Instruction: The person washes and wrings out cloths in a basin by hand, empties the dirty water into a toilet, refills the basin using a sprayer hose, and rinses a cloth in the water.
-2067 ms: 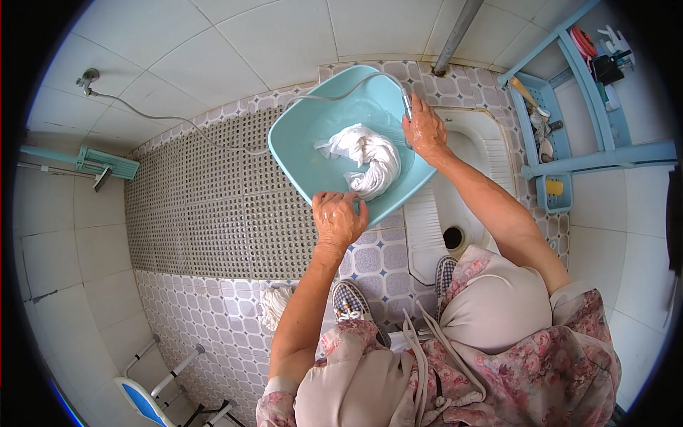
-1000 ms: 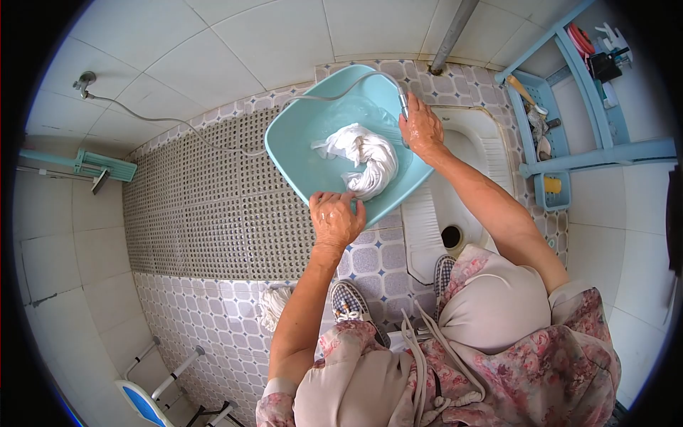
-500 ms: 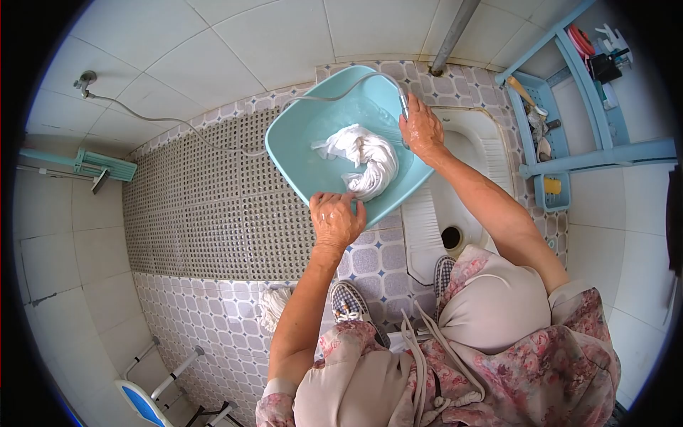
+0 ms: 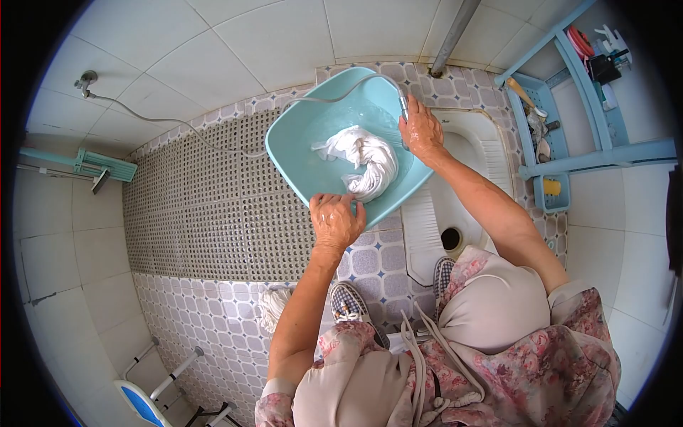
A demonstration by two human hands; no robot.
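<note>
**Floor-level check: basin (image 4: 290,139) attended with two hands**

Both arms reach forward and downward. The left arm (image 4: 302,306) runs to the basin's near corner; the right arm (image 4: 491,203) slants across the squat toilet (image 4: 421,228) to the right-hand rim. Both wrists sit low, backs of the hands facing up.

The room has pale tiled walls (image 4: 277,35) and a patterned tile floor (image 4: 370,267). A grey perforated mat (image 4: 206,206) covers much of the left side. The basin lies between mat and toilet, overlapping both in view. A blue rack (image 4: 601,156) stands at right. A metal hose (image 4: 178,121) leads from a wall fitting (image 4: 87,80) over the basin.

The left hand (image 4: 337,219) holds the near rim, fingers bent over it, thumb set apart to the right. The right hand (image 4: 422,129) is closed about the metal shower head (image 4: 404,107) at the right rim; its palm side is hidden. Water shows in the basin, and the white cloth (image 4: 377,167) lies there, twisted and curved, its lower end near the left hand. Firmness of either grip cannot be told.
</note>
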